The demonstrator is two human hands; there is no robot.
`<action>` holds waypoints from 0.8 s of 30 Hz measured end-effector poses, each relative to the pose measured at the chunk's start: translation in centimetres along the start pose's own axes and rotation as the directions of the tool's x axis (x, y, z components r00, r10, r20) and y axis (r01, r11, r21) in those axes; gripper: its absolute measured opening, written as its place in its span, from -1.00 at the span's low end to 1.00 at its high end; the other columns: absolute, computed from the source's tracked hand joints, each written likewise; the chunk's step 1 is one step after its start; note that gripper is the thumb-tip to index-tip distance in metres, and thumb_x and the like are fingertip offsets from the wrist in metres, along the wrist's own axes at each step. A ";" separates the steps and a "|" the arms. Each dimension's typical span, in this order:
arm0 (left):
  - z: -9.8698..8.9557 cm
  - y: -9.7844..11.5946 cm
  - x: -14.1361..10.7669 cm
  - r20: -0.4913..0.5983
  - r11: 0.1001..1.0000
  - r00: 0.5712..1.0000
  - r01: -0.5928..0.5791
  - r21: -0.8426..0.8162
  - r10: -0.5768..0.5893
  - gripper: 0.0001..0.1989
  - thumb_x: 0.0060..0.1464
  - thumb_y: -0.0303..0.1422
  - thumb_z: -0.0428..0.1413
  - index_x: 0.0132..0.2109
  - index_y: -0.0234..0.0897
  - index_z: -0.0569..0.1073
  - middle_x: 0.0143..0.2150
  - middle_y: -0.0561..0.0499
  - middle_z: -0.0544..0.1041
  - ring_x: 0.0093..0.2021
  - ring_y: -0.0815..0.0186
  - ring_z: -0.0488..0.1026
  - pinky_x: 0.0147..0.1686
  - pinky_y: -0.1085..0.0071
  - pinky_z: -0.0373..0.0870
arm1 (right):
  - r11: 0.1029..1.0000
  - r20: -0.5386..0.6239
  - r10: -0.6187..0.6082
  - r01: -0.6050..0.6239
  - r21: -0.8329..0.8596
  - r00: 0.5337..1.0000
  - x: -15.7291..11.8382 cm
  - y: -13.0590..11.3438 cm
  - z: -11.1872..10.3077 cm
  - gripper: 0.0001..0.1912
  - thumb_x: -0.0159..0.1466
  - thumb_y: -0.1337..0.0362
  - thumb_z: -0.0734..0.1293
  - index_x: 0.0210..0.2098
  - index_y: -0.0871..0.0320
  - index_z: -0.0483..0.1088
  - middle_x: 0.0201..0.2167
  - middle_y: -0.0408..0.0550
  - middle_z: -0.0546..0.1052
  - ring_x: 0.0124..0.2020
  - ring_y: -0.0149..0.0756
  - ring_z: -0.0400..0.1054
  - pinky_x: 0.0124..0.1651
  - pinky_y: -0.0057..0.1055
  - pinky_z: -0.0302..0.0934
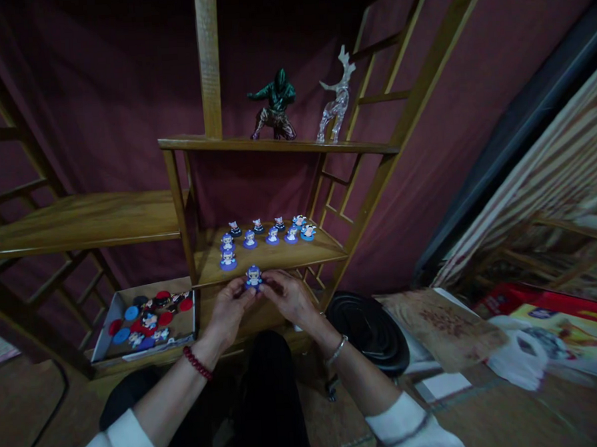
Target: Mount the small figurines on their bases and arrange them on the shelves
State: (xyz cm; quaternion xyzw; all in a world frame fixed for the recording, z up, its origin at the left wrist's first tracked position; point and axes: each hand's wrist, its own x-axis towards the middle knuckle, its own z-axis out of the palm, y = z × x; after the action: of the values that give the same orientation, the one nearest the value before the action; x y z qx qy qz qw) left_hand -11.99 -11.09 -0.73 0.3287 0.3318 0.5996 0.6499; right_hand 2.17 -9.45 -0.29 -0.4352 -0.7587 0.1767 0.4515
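Observation:
Between my two hands is a small purple-and-white figurine (254,278) on a round base, upright in front of the shelf edge. My left hand (229,310) pinches its base from the left, while my right hand (288,296) grips it from the right with thumb and fingers. On the wooden shelf (275,257) just beyond stand several similar figurines in rows. A purple one (227,258) is nearest at the left front, dark-based ones (257,225) form the back row, and blue-based ones (307,232) stand at the right.
A shallow cardboard box (108,327) at the lower left holds more figurines with red and blue bases. Above, a dark crouching statue (276,104) and a clear deer ornament (336,108) share a shelf. A black round object (367,330) and a plastic bag (520,357) lie right.

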 end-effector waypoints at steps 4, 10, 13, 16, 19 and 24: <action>0.7 0.5 0.6 0.002 0.997 0.999 -0.037 0.064 0.037 -0.66 -0.27 -0.43 0.25 -0.23 -0.35 0.45 -0.23 -0.03 0.52 -0.18 0.32 0.42 -0.01 0.27 0.25 | 0.999 -0.016 0.013 -0.012 0.048 1.000 0.7 -0.3 -0.4 -0.77 0.13 0.26 0.30 -0.20 0.15 0.39 -0.26 -0.02 0.48 -0.25 -0.31 0.38 -0.20 -0.38 0.29; 1.6 0.4 1.7 0.026 0.989 0.998 -0.052 0.138 0.049 -0.67 -0.19 -0.42 0.18 -0.17 -0.37 0.44 -0.14 -0.10 0.50 -0.11 0.26 0.40 0.00 0.27 0.22 | 0.986 0.003 0.065 -0.065 0.154 0.998 1.6 0.8 -0.8 -0.61 0.10 0.25 0.33 -0.06 0.14 0.32 -0.17 -0.01 0.47 -0.18 -0.28 0.39 -0.10 -0.32 0.28; 1.9 0.2 2.1 0.059 0.985 0.997 -0.062 0.162 0.053 -0.64 -0.15 -0.44 0.16 -0.11 -0.35 0.41 -0.08 -0.11 0.48 -0.08 0.26 0.39 0.00 0.30 0.22 | 0.981 0.044 0.088 -0.094 0.172 0.995 2.1 1.4 -1.2 -0.56 0.09 0.24 0.34 -0.03 0.14 0.30 -0.17 -0.02 0.48 -0.21 -0.27 0.40 -0.11 -0.30 0.29; 2.2 0.1 2.5 0.064 0.980 0.996 -0.072 0.187 0.061 -0.62 -0.13 -0.44 0.15 -0.08 -0.35 0.40 -0.08 -0.12 0.47 -0.09 0.26 0.39 -0.03 0.32 0.25 | 0.978 0.090 0.118 -0.132 0.161 0.989 2.5 1.5 -1.9 -0.51 0.05 0.21 0.37 -0.03 0.15 0.30 -0.20 -0.03 0.50 -0.24 -0.27 0.40 -0.13 -0.29 0.30; 2.5 0.0 2.9 0.044 0.979 0.997 -0.076 0.192 0.068 -0.62 -0.13 -0.45 0.15 -0.08 -0.35 0.38 -0.12 -0.12 0.49 -0.14 0.29 0.41 -0.07 0.33 0.28 | 0.968 0.144 0.119 -0.147 0.203 0.982 3.1 1.6 -2.4 -0.54 0.05 0.21 0.36 -0.04 0.13 0.31 -0.23 -0.08 0.51 -0.27 -0.29 0.41 -0.15 -0.31 0.30; 3.1 0.0 3.8 0.026 0.983 0.995 -0.095 0.156 0.092 -0.74 -0.12 -0.50 0.13 -0.18 -0.37 0.39 -0.22 -0.09 0.51 -0.23 0.33 0.44 -0.11 0.32 0.33 | 0.921 0.207 0.077 -0.149 0.361 0.975 4.5 2.6 -2.4 -0.59 0.05 0.23 0.36 -0.10 0.12 0.34 -0.23 -0.09 0.51 -0.23 -0.30 0.40 -0.12 -0.32 0.28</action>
State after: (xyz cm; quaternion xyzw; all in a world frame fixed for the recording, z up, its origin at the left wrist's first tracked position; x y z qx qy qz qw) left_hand -9.18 -7.39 0.88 0.3995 0.3561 0.5983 0.5963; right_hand 4.51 -4.62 1.61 -0.3658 -0.7238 0.3844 0.4411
